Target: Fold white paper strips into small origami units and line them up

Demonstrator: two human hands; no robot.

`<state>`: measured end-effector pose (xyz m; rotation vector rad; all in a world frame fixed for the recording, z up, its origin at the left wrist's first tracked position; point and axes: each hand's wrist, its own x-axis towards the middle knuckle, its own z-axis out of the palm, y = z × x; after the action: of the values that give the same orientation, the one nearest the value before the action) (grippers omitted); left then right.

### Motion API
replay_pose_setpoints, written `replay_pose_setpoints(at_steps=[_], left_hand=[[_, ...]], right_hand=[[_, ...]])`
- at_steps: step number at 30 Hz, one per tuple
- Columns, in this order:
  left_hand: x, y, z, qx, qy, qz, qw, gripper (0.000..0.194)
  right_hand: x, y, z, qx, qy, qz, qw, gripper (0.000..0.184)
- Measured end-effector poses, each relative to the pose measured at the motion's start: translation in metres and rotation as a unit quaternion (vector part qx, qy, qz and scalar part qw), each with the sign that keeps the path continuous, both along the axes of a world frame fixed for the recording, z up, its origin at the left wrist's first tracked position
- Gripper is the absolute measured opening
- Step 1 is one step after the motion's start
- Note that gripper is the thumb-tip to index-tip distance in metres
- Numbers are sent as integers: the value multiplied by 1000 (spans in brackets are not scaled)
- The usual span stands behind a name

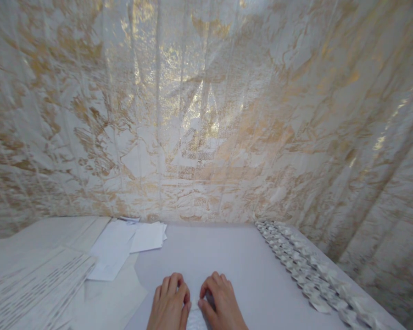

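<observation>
From the head view, your left hand [170,302] and right hand [220,300] lay knuckles-up on the table [234,261], fingertips almost meeting over a small folded paper piece [197,317], apparently to press its crease flat. Both grips were curled narrow on that piece, thumbs pinching its edge. Right of the piece, a long row of finished folded pieces [309,275] ran along the table's edge, seemingly kept clear of your work. Left of it lay loose white sheets [131,243] and printed strips [37,284], within reach.
</observation>
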<state>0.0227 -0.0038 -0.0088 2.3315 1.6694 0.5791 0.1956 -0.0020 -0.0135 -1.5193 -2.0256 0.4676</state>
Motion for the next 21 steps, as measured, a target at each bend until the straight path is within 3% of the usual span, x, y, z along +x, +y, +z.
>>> replay_pose_setpoints(at_steps=[6,11,16,21], left_hand=[[-1,0,5,-17,-17,1,1000,19],[-2,-1,8,-7,-47,-2,999,17],[-5,0,1,13,-67,-6,998,15],[-6,1,0,-15,-55,-12,998,11]], right_hand=[[9,2,7,-44,8,40,998,37],[7,3,8,-26,3,120,992,30],[0,4,8,-30,-23,95,995,33],[1,9,7,-28,-16,89,995,30]])
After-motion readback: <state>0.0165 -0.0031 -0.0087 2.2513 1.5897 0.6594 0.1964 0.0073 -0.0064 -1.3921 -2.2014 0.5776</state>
